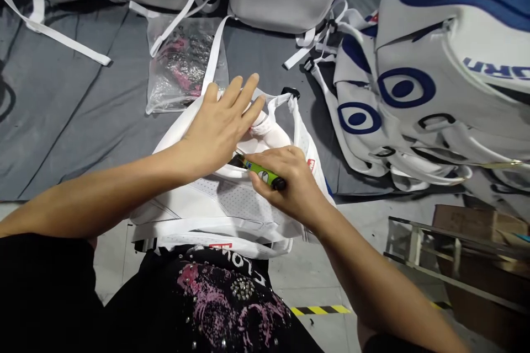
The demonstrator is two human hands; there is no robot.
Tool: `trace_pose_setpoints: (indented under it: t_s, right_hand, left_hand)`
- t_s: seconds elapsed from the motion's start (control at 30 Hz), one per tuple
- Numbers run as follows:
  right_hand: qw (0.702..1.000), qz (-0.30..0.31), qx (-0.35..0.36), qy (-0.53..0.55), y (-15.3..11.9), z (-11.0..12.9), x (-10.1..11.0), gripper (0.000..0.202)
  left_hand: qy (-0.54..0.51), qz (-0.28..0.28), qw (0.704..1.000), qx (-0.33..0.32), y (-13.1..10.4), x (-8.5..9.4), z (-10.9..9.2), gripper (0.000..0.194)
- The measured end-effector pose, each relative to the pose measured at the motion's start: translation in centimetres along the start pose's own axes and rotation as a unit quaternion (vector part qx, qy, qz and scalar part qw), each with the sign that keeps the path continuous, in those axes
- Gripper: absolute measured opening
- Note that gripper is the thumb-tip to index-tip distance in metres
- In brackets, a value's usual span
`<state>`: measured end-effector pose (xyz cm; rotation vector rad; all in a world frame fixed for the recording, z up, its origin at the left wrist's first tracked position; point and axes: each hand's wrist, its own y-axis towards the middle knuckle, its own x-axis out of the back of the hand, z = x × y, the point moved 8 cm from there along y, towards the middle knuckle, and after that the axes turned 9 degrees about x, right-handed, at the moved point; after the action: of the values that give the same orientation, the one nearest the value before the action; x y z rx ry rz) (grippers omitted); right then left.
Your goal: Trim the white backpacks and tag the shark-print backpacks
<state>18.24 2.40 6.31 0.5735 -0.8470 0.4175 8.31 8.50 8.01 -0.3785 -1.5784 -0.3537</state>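
Starting at the upper left of the frame, a flat white webbing strap (68, 43) trails across the table (78, 138), which is covered in dark grey cloth. Moving right, here's a clear plastic bag (163, 80) with pink and dark contents showing through, another white strap crossing over it.

Into the centre now, and the left hand (219, 127) lies palm down with fingers spread, resting open on a white fabric bag with perforated panels and small red tags (248, 198). That bag sits mid-frame, its lower part reaching past the table's near edge towards the black shirt with a pink print and shiny studs (232, 298). Just right of the left hand, a slim green printed tool with a black end (265, 175) points in at a fold of the white bag; its tip is hard to make out. The right hand (296, 179) has it, fingers closed firmly around it.

Above, a black plastic buckle (291, 91) shows at the white bag's top. Over at the right, pale grey bags with navy eye shapes (455, 94) crowd the table, and at the lower right there's a brown cardboard box (467, 298) behind metal rails.
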Motion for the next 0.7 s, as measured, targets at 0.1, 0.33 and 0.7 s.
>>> trace_pose_setpoints:
  t_s: [0.1,0.33,0.7]
  right_hand:
    - [1.0,-0.001,-0.009,-0.002,0.16,0.07,-0.55,0.023]
    - [0.998,-0.019,-0.055,-0.018,0.03,0.22,-0.86,0.022]
    - [0.994,-0.06,-0.087,0.002,-0.36,0.19,-1.15,0.022]
  left_hand:
    - [-0.032,0.022,0.999,0.002,0.13,-0.19,0.06,0.079]
    - [-0.058,0.043,0.997,0.003,0.24,-0.35,0.12,0.089]
    - [-0.042,0.038,0.998,-0.01,0.16,-0.17,0.06,0.073]
